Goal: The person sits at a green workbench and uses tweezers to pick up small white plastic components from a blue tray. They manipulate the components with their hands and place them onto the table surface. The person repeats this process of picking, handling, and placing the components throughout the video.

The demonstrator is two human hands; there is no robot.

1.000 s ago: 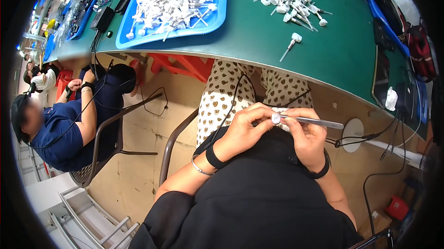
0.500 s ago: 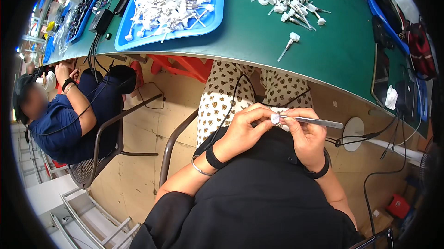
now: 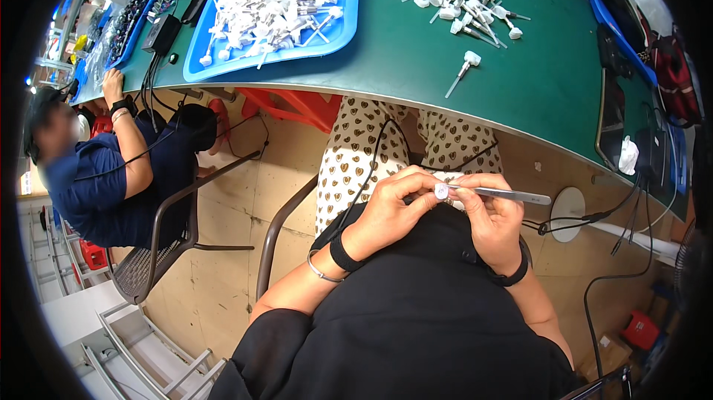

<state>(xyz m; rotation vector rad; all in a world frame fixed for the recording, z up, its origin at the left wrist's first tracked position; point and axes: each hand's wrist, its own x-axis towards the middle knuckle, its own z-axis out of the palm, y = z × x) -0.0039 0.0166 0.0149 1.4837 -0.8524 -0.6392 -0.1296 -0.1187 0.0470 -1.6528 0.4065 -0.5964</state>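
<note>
Above my lap, my left hand point(image 3: 403, 199) pinches a small white plastic piece point(image 3: 441, 191) between thumb and fingertips. Metal tweezers point(image 3: 512, 195) lie in the closed fingers of my right hand point(image 3: 494, 216), their tips at the white piece and their rear end pointing right. The fingers partly cover the piece, so its full shape is hidden. On the green table ahead, a single white-headed part with a thin stem point(image 3: 464, 73) lies near the edge. Farther back is a loose pile of similar parts point(image 3: 464, 2).
A blue tray point(image 3: 194, 66) heaped with white-headed parts stands on the green table point(image 3: 408, 58), back left. At right are a phone point(image 3: 611, 121), crumpled white tissue point(image 3: 628, 155) and cables. A co-worker point(image 3: 111, 170) sits at left beside a chair armrest point(image 3: 167, 207).
My hands, the tweezers and the white piece stay almost still. At left, the co-worker has leaned back a little and raised a hand to the table edge.
</note>
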